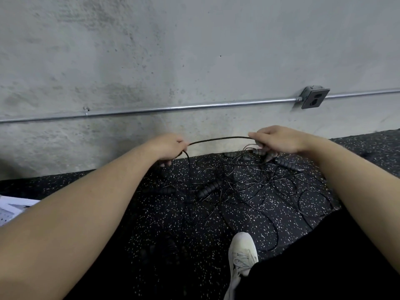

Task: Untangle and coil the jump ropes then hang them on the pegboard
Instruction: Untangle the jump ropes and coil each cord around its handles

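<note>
stretching between the two hands, a thin black jump-rope cord (218, 139) is held in a shallow arch just above the floor, near the foot of the wall. the left hand (170, 148) is curled round the cord at its 9 o'clock end, where the line bends and drops to the floor; the right hand (275, 140) pinches the cord's 3 o'clock end, with a black ribbed handle (259, 152) seen just under its fingers, though whether that handle is gripped too cannot be told. from the cord outward, toward 6 o'clock, the tangled heap of black wire jump ropes (238, 182) is spread over the black rubber floor with white flecks (162, 224), its loops crossing one another; several more ribbed foam handles lie in it, one near the middle (208, 188) and one at 3 o'clock (287, 164).

the task is judged to be at an early stage: one rope is being drawn out of the knot, no finished coil is seen, and nothing is hung. untangling of the remaining ropes, the coiling and the hanging are all left. a white perforated board (8, 211), possibly the pegboard, is glimpsed at the 9 o'clock edge.

further out, a white laced sneaker (242, 254) stands at 6 o'clock, and a grey concrete wall (173, 50) carries a metal conduit pipe (173, 108) and a grey outlet box (313, 98).
</note>
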`<state>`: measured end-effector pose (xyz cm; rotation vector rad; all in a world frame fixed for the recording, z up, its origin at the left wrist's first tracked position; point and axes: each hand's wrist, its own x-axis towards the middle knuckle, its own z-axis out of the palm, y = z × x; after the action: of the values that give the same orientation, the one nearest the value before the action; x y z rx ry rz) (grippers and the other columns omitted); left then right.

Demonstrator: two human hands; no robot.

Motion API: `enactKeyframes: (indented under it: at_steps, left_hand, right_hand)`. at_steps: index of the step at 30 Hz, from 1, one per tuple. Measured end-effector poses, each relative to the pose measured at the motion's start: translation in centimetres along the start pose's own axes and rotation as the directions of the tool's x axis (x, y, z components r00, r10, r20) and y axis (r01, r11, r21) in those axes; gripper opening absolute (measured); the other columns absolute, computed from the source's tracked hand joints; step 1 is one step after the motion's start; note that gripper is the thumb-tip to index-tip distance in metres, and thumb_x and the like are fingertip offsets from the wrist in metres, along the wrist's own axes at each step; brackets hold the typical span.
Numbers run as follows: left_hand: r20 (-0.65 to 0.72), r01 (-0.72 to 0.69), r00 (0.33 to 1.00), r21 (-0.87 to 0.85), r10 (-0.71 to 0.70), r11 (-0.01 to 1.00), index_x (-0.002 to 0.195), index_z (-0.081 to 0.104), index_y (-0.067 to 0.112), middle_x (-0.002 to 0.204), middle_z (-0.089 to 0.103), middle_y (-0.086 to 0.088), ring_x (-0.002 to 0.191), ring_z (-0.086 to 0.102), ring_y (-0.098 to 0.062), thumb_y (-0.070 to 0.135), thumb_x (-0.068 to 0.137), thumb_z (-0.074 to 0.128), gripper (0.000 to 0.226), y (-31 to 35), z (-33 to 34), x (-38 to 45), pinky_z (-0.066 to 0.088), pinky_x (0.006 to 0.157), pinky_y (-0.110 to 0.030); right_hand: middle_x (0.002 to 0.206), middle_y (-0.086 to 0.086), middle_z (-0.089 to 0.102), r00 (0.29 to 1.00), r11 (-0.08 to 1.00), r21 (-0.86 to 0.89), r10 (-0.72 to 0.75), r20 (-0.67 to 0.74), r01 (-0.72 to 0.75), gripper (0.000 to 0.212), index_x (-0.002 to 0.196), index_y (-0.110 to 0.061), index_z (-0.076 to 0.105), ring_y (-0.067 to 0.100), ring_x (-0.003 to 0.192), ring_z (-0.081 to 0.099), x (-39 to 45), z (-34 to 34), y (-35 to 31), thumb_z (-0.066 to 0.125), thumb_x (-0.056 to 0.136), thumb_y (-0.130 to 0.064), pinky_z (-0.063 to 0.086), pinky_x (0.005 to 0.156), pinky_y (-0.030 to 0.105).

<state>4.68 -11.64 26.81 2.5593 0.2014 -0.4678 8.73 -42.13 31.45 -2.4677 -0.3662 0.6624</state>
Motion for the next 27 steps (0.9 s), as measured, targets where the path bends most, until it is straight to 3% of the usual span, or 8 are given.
enactKeyframes:
  at_steps: [3,9,13,16,18,22,25,27]
  left_hand:
    - [0.004,-0.025,1.0,-0.029,0.025,0.999,0.095,0.062,0.019,0.063,0.058,-0.005,0.04,0.055,-0.012,0.038,0.108,0.039,0.033,1.3,0.6,-0.9,0.044,0.041,-0.023]
    - [0.103,-0.218,0.958,-0.337,0.266,0.916,0.123,0.062,0.035,0.116,0.07,-0.005,0.061,0.061,-0.015,0.049,0.108,0.036,0.033,4.8,1.9,-2.8,0.047,0.044,-0.026]
    - [0.014,-0.33,0.929,-0.423,0.371,0.844,0.101,0.064,0.026,0.079,0.072,0.014,0.049,0.056,-0.009,0.042,0.108,0.044,0.026,6.6,2.2,-4.5,0.044,0.044,-0.027]
    - [-0.108,-0.377,0.925,-0.4,0.365,0.835,0.097,0.061,0.023,0.085,0.076,0.008,0.051,0.059,-0.015,0.042,0.106,0.047,0.026,6.2,1.6,-4.6,0.045,0.043,-0.027]
    - [-0.192,-0.383,0.924,-0.441,0.332,0.811,0.096,0.063,0.023,0.097,0.075,0.001,0.052,0.059,-0.014,0.04,0.106,0.05,0.024,5.7,1.0,-4.5,0.045,0.042,-0.026]
    - [-0.25,-0.342,0.938,-0.536,0.241,0.772,0.099,0.068,0.023,0.101,0.074,-0.01,0.054,0.058,-0.015,0.04,0.104,0.054,0.022,4.2,0.0,-3.9,0.046,0.043,-0.028]
    - [-0.251,-0.296,0.951,-0.581,0.178,0.758,0.098,0.07,0.023,0.103,0.073,-0.014,0.056,0.06,-0.018,0.041,0.103,0.056,0.023,3.2,-0.2,-3.4,0.045,0.043,-0.028]
    - [-0.248,-0.257,0.96,-0.605,0.128,0.754,0.097,0.069,0.024,0.102,0.073,-0.008,0.055,0.061,-0.018,0.04,0.103,0.056,0.022,2.7,0.0,-3.1,0.045,0.045,-0.028]
  right_hand:
    - [0.059,-0.003,0.039,0.991,0.998,0.012,-0.063,-0.115,0.065,0.049,0.067,-0.022,0.042,0.011,0.049,0.038,-0.9,-0.2,-0.7,0.05,0.1,-0.057,0.036,0.059,0.031]
    - [0.06,-0.001,0.032,0.976,0.987,-0.022,-0.16,-0.147,0.159,0.052,0.063,-0.021,0.036,0.014,0.054,0.031,-2.2,0.5,-2.9,0.057,0.098,-0.053,0.027,0.057,0.03]
    - [0.051,-0.009,0.036,0.97,0.98,0.007,-0.195,-0.146,0.198,0.049,0.061,-0.02,0.044,0.011,0.048,0.031,-2.5,1.0,-4.2,0.058,0.098,-0.05,0.029,0.049,0.026]
    - [0.052,-0.007,0.047,0.97,0.969,0.12,-0.202,-0.132,0.218,0.045,0.071,-0.017,0.059,0.01,0.046,0.04,-3.0,1.0,-4.6,0.05,0.102,-0.05,0.039,0.047,0.019]
    - [0.06,0.002,0.06,0.98,0.973,0.134,-0.177,-0.09,0.188,0.059,0.076,-0.014,0.067,0.014,0.059,0.058,-3.1,0.9,-4.4,0.039,0.102,-0.059,0.051,0.064,0.021]
    - [0.08,-0.015,0.073,0.993,0.995,0.003,-0.097,0.065,0.097,0.082,0.084,-0.017,0.078,0.015,0.104,0.063,-2.7,0.5,-3.2,0.026,0.092,-0.08,0.05,0.097,0.048]
    - [0.096,-0.003,0.078,0.985,0.993,0.027,-0.121,0.124,0.118,0.068,0.093,-0.008,0.068,0.02,0.111,0.065,-2.7,0.3,-3.0,0.037,0.097,-0.068,0.048,0.086,0.034]
    - [0.089,0.007,0.076,0.98,0.991,0.038,-0.132,0.147,0.127,0.055,0.095,-0.012,0.063,0.019,0.092,0.071,-2.9,0.1,-3.0,0.048,0.093,-0.064,0.052,0.079,0.035]
